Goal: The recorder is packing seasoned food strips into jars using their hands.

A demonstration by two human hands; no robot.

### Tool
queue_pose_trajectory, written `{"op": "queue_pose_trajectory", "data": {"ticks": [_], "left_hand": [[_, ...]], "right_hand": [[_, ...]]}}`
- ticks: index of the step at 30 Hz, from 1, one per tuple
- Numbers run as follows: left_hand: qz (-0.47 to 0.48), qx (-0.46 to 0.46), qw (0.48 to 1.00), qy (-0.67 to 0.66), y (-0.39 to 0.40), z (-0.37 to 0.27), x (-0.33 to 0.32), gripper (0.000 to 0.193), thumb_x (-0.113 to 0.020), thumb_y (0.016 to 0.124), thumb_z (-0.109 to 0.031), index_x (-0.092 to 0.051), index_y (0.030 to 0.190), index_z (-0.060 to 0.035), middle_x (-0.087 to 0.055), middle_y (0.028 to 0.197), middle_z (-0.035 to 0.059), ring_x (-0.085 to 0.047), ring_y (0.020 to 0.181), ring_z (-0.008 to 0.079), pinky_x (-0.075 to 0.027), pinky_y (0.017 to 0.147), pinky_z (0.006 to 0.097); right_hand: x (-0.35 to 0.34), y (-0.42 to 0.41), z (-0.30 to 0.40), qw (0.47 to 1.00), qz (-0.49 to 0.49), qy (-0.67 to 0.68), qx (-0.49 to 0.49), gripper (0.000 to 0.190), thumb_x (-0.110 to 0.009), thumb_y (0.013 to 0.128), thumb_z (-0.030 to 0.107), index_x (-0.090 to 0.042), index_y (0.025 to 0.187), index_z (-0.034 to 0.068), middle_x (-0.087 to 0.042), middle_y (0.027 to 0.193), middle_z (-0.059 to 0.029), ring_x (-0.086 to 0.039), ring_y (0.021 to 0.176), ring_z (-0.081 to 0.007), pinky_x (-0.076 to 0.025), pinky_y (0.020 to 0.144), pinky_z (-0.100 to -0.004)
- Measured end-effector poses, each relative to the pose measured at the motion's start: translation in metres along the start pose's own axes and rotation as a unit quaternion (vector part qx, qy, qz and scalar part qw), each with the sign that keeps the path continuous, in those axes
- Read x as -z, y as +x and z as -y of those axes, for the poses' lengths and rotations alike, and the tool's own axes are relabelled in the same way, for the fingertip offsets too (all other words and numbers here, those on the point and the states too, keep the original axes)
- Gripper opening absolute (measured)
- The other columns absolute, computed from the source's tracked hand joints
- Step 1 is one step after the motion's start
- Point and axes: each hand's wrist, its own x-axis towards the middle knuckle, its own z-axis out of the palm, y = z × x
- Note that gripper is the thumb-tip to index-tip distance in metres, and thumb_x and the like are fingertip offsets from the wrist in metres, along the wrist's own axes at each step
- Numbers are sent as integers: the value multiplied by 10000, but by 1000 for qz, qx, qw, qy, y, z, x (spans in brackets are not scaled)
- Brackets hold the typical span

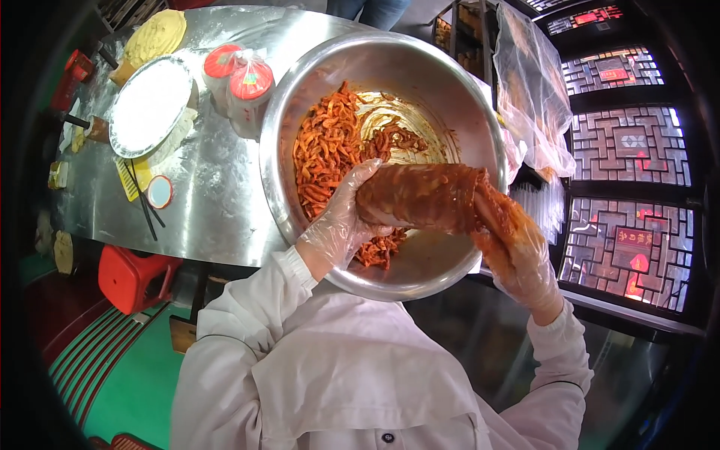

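Observation:
Both my hands wear clear plastic gloves. My left hand (340,225) grips the closed end of a cylindrical clear container (419,198), apparently a plastic jar, filled with red-brown food and held on its side. At its mouth, on the right, is my right hand (517,253), its glove smeared with orange-red sauce. Its fingertips press at or inside the opening; whether they hold food is hidden. Below the container stands a large stainless steel bowl (478,90). Red-sauced vegetable strips (326,146) are heaped along the bowl's left side, with a smaller clump (394,138) near the middle.
Two jars with red lids (251,93) stand left of the bowl on the metal table (225,208). Farther left are a floury round tray (151,107), yellow dough (156,38), black chopsticks (145,199) and a small lid (160,192). A red stool (126,278) sits below. Someone's legs (368,12) show beyond.

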Motion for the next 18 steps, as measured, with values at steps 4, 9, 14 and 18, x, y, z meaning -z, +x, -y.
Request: {"op": "queue_pose_trajectory", "data": {"ticks": [4, 9, 14, 18], "left_hand": [[26, 98, 993, -60, -3, 6, 12, 473, -646, 973, -468, -630, 1257, -90, -740, 1086, 94, -758, 885, 237, -660, 651, 441], [-53, 119, 991, 3, 0, 15, 11, 520, -621, 977, -468, -643, 1292, -54, -713, 1206, 148, -737, 1049, 274, -660, 813, 530], [-49, 93, 994, 23, -2, 21, 33, 519, -598, 993, -478, -655, 1289, -56, -703, 1234, 158, -731, 1067, 301, -654, 831, 545], [-59, 120, 991, 13, 9, 25, 54, 533, -579, 1006, -500, -646, 1294, -56, -703, 1237, 156, -741, 1032, 301, -649, 837, 557]], "right_hand": [[-6, -25, -42, 976, 148, -46, 151, 514, -796, 897, 109, -614, 1368, 13, -657, 1350, -210, -674, 1143, -408, -571, 979, -476], [-15, -82, -80, 877, 225, 344, -248, 469, -767, 921, 155, -628, 1361, 69, -680, 1325, -127, -677, 1174, -317, -561, 999, -434], [-34, -22, -34, 961, 168, -5, 221, 369, -753, 860, 127, -700, 1224, 95, -699, 1256, -120, -686, 1132, -353, -577, 953, -470], [-54, -11, -24, 978, 102, 51, 172, 367, -801, 826, 165, -704, 1168, 77, -698, 1221, -141, -657, 1151, -418, -556, 974, -529]]}}
